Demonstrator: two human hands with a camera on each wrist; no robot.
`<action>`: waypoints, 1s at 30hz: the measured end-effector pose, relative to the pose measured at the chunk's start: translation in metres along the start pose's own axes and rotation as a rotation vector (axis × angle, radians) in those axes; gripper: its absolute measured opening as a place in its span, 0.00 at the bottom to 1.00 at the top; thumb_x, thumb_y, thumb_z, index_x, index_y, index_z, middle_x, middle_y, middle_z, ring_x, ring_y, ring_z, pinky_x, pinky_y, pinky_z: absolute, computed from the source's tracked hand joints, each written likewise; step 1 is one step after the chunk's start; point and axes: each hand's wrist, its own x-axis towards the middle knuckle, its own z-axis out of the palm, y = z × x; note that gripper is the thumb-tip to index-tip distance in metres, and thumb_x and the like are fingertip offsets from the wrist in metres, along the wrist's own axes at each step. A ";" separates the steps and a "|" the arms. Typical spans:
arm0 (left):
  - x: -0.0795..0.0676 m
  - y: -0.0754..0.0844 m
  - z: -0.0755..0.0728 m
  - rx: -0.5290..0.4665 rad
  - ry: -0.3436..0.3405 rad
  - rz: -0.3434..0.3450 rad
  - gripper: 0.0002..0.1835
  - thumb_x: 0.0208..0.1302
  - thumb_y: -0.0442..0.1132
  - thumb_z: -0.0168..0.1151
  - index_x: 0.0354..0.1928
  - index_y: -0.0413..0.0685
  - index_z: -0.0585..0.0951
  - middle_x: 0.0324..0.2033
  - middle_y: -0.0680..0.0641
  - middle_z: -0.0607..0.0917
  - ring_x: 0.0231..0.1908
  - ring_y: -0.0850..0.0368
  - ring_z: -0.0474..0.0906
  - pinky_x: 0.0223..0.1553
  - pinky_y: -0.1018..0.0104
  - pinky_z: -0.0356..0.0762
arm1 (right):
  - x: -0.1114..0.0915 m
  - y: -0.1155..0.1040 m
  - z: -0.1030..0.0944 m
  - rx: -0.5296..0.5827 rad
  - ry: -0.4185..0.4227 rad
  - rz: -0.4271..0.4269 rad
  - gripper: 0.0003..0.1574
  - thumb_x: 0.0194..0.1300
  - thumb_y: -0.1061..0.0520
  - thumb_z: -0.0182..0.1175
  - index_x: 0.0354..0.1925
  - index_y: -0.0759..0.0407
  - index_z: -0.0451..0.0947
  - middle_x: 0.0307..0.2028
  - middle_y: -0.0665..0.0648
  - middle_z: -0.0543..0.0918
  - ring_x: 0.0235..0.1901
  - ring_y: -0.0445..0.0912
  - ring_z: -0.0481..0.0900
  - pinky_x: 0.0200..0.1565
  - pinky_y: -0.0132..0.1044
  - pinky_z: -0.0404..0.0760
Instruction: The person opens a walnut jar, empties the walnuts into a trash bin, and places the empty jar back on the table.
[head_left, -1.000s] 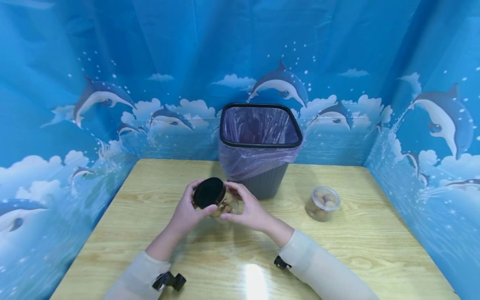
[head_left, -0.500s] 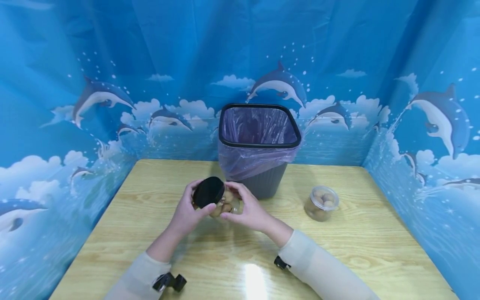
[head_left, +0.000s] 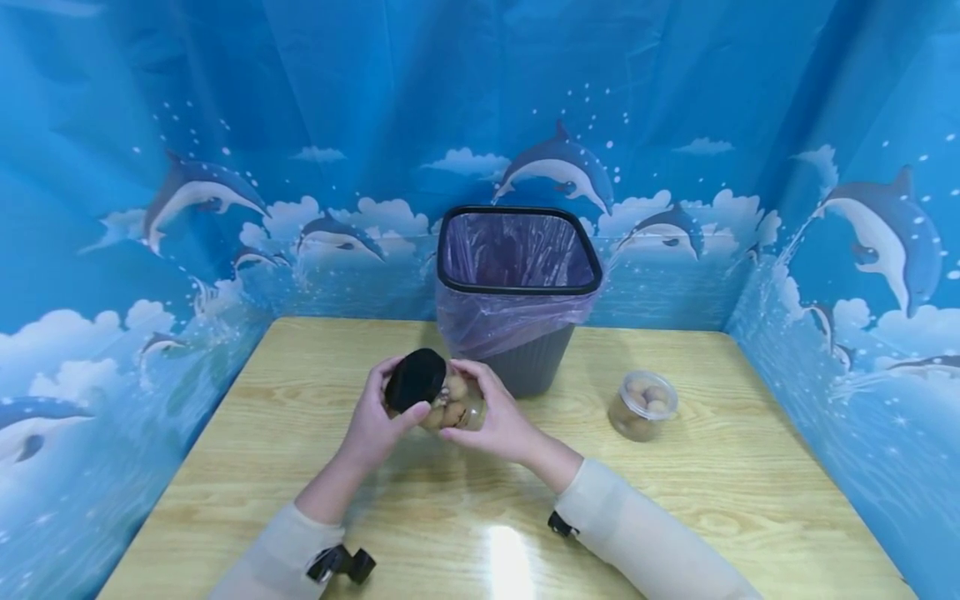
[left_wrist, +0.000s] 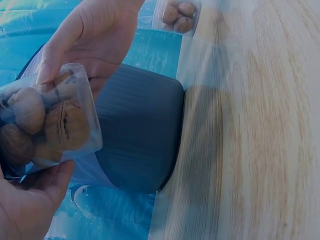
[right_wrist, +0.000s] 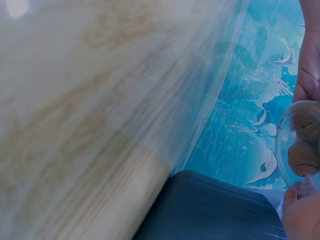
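A clear plastic jar (head_left: 456,408) of walnuts is held tilted above the table, its black lid (head_left: 417,379) towards the upper left. My left hand (head_left: 375,421) grips it at the lid end, thumb across the near side. My right hand (head_left: 497,421) holds the other end with thumb and fingers. Walnuts (left_wrist: 67,125) show through the jar wall in the left wrist view. Only part of the jar (right_wrist: 287,130) appears at the right edge of the right wrist view. Fingers behind the jar are partly hidden.
A grey trash bin (head_left: 528,354) with a purple liner (head_left: 517,321) and black rim stands just behind the hands. To the right sits a second clear tub (head_left: 643,407) of walnuts on the wooden table (head_left: 720,467). A blue dolphin curtain (head_left: 337,100) encloses the back and sides.
The jar has tilted a little further in both hands. Its lid leans more to the left, and more walnuts show between the hands. Bin and second tub stay put.
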 end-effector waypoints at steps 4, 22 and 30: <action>0.001 -0.002 -0.001 -0.014 -0.003 0.015 0.37 0.55 0.35 0.64 0.65 0.45 0.57 0.56 0.41 0.68 0.51 0.49 0.69 0.45 0.71 0.74 | 0.001 0.001 0.001 -0.015 0.008 -0.015 0.54 0.40 0.60 0.75 0.63 0.63 0.58 0.58 0.59 0.67 0.56 0.50 0.67 0.59 0.40 0.64; 0.003 0.000 -0.002 -0.064 -0.112 0.013 0.42 0.55 0.32 0.64 0.68 0.47 0.52 0.61 0.37 0.65 0.56 0.45 0.66 0.46 0.69 0.74 | 0.003 0.004 -0.005 0.010 0.044 -0.063 0.52 0.35 0.62 0.76 0.59 0.63 0.64 0.55 0.58 0.71 0.55 0.48 0.69 0.59 0.39 0.65; 0.001 0.004 -0.007 -0.048 -0.221 0.007 0.47 0.55 0.35 0.66 0.71 0.52 0.48 0.65 0.41 0.62 0.61 0.46 0.63 0.56 0.54 0.66 | -0.001 0.005 -0.011 0.048 0.026 -0.068 0.52 0.34 0.63 0.76 0.59 0.65 0.64 0.55 0.60 0.71 0.54 0.50 0.70 0.58 0.39 0.67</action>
